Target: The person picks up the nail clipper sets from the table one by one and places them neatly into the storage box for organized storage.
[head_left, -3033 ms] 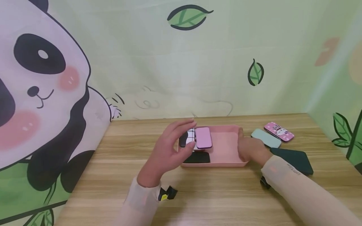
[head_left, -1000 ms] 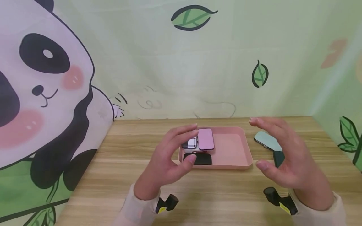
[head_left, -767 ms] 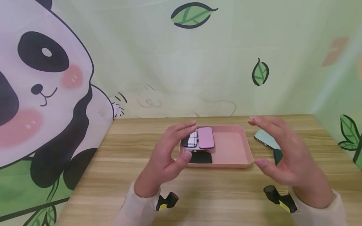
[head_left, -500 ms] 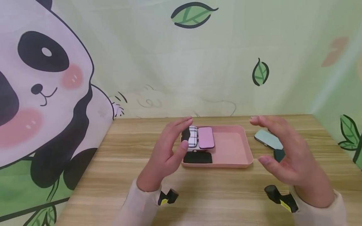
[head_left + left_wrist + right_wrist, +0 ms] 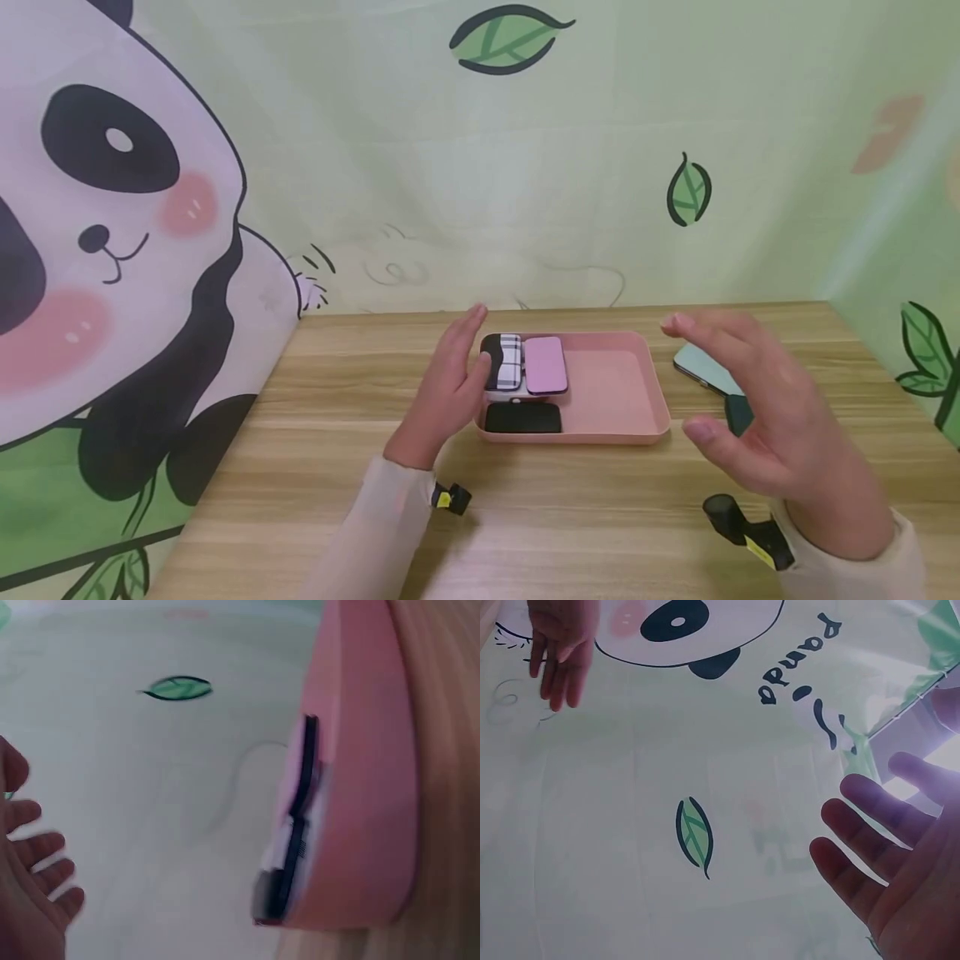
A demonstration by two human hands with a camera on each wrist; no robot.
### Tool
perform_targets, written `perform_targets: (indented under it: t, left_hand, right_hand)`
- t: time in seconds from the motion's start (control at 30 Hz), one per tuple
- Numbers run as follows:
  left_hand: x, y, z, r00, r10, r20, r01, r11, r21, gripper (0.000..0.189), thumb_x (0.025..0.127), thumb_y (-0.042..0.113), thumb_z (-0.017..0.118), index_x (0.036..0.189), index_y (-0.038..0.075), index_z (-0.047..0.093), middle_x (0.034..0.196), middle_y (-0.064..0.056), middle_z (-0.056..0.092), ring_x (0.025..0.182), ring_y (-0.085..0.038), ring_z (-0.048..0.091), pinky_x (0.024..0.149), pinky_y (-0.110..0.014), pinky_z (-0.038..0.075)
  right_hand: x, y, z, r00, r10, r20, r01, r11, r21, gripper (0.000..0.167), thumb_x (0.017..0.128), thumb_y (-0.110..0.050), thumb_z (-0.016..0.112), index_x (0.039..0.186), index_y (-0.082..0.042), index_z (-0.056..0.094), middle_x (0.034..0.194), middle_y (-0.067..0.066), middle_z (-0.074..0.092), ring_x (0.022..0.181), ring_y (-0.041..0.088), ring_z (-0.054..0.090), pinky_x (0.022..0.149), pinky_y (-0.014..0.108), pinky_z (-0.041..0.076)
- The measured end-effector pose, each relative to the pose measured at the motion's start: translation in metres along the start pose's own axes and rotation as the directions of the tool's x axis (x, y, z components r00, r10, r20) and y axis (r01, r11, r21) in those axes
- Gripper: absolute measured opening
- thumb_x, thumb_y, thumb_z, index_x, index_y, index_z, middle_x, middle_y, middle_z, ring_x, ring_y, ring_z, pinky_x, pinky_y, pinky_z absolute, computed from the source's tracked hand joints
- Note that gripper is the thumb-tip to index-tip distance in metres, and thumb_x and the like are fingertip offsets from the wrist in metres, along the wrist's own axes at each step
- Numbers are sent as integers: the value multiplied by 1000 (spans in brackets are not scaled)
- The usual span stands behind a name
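Note:
My left hand (image 5: 447, 387) is beside the left end of a pink tray (image 5: 615, 400), fingers straight, its thumb overlapping a black-and-plaid flat case (image 5: 510, 362). Next to that case lies a pinkish-purple case (image 5: 546, 365); both rest on something white in the tray. A black case (image 5: 523, 418) lies along the tray's front side. My right hand (image 5: 780, 433) hovers to the right of the tray, thumb and fingers spread apart, nothing between them. The left wrist view shows the tray wall (image 5: 367, 795) and the edges of the cases, with the left fingers (image 5: 45, 844) apart from them.
Partly behind my right hand, a mint case (image 5: 705, 369) and a dark green case (image 5: 738, 414) lie on the wooden table (image 5: 570, 517). A cloth backdrop (image 5: 375, 150) printed with a panda and leaves stands behind the table.
My right hand, earlier curled at the tray's right end, has pulled back to the right and opened. My left hand has shifted left and forward, uncovering the plaid case.

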State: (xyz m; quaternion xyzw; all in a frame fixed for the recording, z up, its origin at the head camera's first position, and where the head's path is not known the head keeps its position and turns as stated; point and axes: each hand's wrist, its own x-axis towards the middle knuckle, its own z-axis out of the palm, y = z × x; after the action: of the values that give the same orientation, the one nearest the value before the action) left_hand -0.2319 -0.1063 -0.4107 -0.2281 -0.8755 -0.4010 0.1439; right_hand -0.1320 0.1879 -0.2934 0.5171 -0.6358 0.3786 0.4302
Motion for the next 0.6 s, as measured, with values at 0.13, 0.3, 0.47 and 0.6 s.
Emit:
perform_targets:
  t: [0.13, 0.3, 0.47, 0.6]
  left_hand:
    - [2, -19, 11, 987, -141, 71, 139, 990, 35, 63, 105, 40, 40, 162, 28, 16, 167, 1, 19, 154, -20, 18, 121, -49, 22]
    - [3, -36, 20, 967, -226, 121, 220, 974, 57, 64, 104, 34, 43, 161, 19, 20, 166, -5, 22, 153, -22, 20, 122, -47, 22]
    - [3, -46, 26, 943, -291, 164, 279, 956, 93, 64, 102, 26, 43, 160, 11, 21, 167, -6, 21, 153, -23, 20, 123, -45, 20]
    - [2, -53, 29, 928, -316, 198, 298, 947, 116, 67, 100, 22, 44, 160, 7, 19, 167, -8, 19, 154, -25, 17, 123, -44, 18]
  right_hand:
    - [0, -2, -2, 999, 23, 32, -22, 1000, -17, 60, 99, -37, 57, 128, 15, 52, 120, 23, 62, 117, 20, 56, 108, 25, 40]
    - [1, -6, -2, 995, 67, 69, -64, 997, -49, 62, 100, -40, 54, 130, 15, 52, 123, 19, 61, 122, 14, 54, 109, 23, 38]
    - [1, -6, -2, 992, 88, 87, -82, 994, -68, 63, 101, -42, 52, 130, 14, 52, 119, 20, 61, 123, 12, 53, 109, 22, 38]
    - [-1, -4, -4, 990, 98, 96, -91, 993, -75, 64, 101, -43, 52, 129, 15, 52, 117, 22, 61, 123, 12, 53, 109, 22, 37]
